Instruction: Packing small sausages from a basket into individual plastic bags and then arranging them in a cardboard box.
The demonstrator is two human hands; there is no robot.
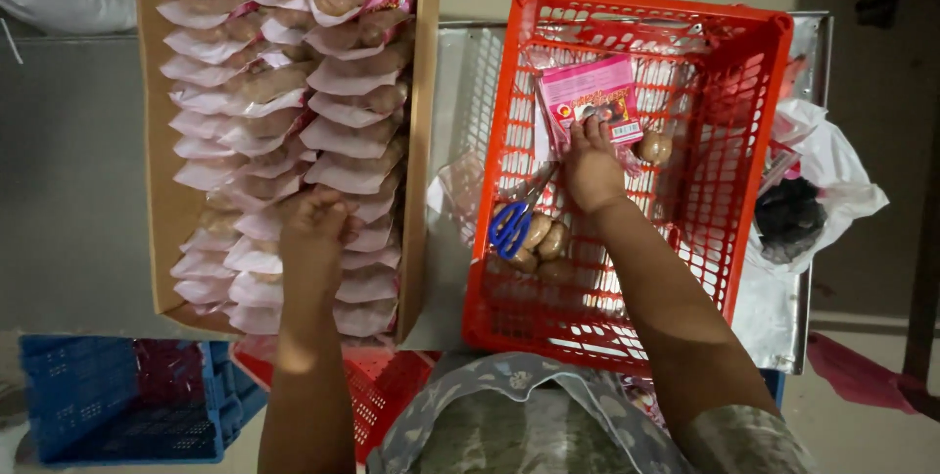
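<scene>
at the bottom of the frame a blue plastic crate (117, 396) sat at lower left, with a second red crate (387, 391) partly hidden under the person's patterned apron (509, 415).

above that, left of centre, the left hand (315, 234) lay on the rows of clear-and-pink sealed pouches of brown sausage-like food (343, 131), its fingers curled down onto one pouch near the lower end of the right-hand row; whether it truly pinched the pouch or only pressed on it could not be told. the pouches filled a long brown cardboard box (157, 141) running up the left half of the frame.

right of centre, a red plastic lattice basket (754, 141) stood on a shiny metal table (455, 72). in its lower left part lay blue-handled scissors (511, 227) touching a few loose brown sausage pieces (548, 239). higher up, the right hand (590, 165) had its fingers closed on the lower edge of a pink printed flat packet (592, 92), with one more brown piece just beside it at right.

at far right a white plastic bag with something dark inside (798, 210) hung off the table's edge.

the step looked like sorting filled pouches between box and basket. the next move seemed to call for a firm pinch on one pouch alone, lifted without dragging its overlapping neighbours.
</scene>
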